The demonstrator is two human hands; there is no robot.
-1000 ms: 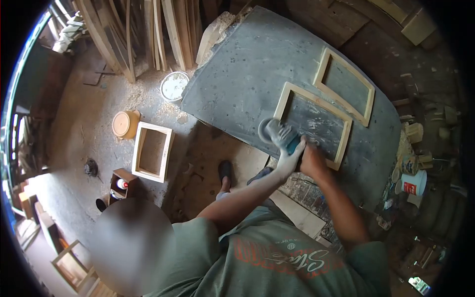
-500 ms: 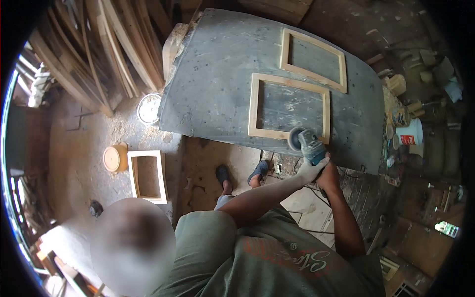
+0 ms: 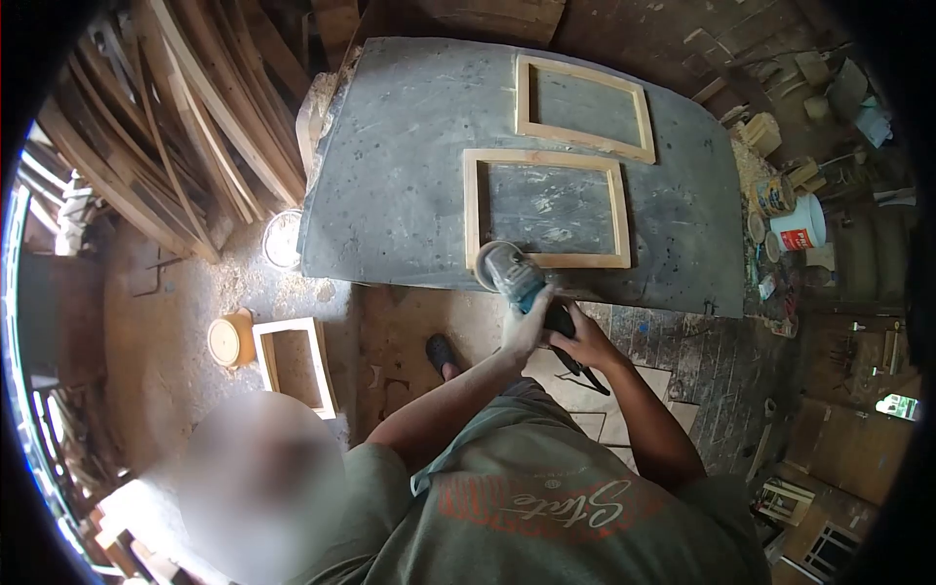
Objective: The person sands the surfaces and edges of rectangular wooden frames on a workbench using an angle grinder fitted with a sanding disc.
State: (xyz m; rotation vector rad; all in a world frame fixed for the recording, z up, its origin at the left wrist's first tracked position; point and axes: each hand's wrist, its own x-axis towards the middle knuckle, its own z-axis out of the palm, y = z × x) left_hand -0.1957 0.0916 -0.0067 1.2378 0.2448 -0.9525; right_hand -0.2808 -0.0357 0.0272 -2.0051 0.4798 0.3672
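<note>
My left hand (image 3: 524, 324) is wrapped around the front of a teal angle grinder (image 3: 518, 280), close behind its head. My right hand (image 3: 588, 343) grips the dark rear end of the same tool. The grinder's round disc (image 3: 485, 261) is at the near left corner of a pale wooden frame (image 3: 546, 261), overlapping it in this view. The frame lies flat on a grey board tabletop (image 3: 390, 185). A second wooden frame (image 3: 585, 144) lies flat just beyond it.
Below the table's left end, a third wooden frame (image 3: 324, 366) stands beside a tan lidded bucket (image 3: 231, 339). Long timber strips (image 3: 219, 107) lean at the upper left. A white bucket (image 3: 801, 222) sits among clutter on the right. My sandalled foot (image 3: 444, 353) shows below the table.
Both hands have carried the grinder left along the frame's near rail, from its right end to the left corner. The camera view has shifted slightly too.
</note>
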